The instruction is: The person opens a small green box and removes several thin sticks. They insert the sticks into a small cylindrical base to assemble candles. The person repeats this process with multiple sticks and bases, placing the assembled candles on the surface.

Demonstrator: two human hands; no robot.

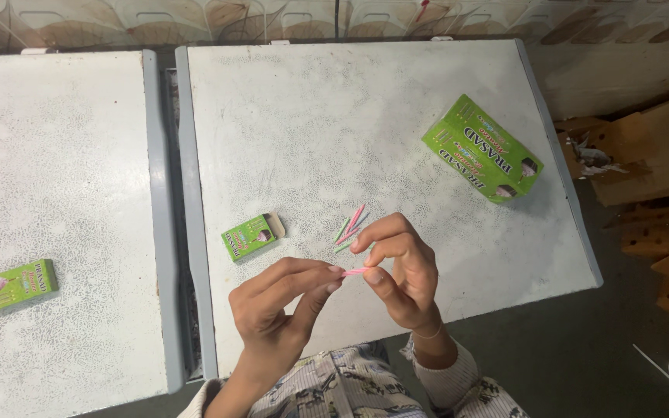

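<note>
Left hand [280, 298]: fingers curled, grip pinched on one end of thin pink stick [354, 271]. Right hand [400, 267]: grip pinched on other end, above surface [288, 131]. Beyond: loose pink and green sticks [350, 226], detail unclear; small green box [251, 236], open; large green box [482, 149].

Small candles [350, 228], details too tiny

Right white speckled tabletop [311, 116], grey-edged: large green carton [482, 149]; small open green box [251, 237]; loose pink and green sticks [348, 229]. Left tabletop [56, 155], adjoining: one small green box [22, 284].
</note>
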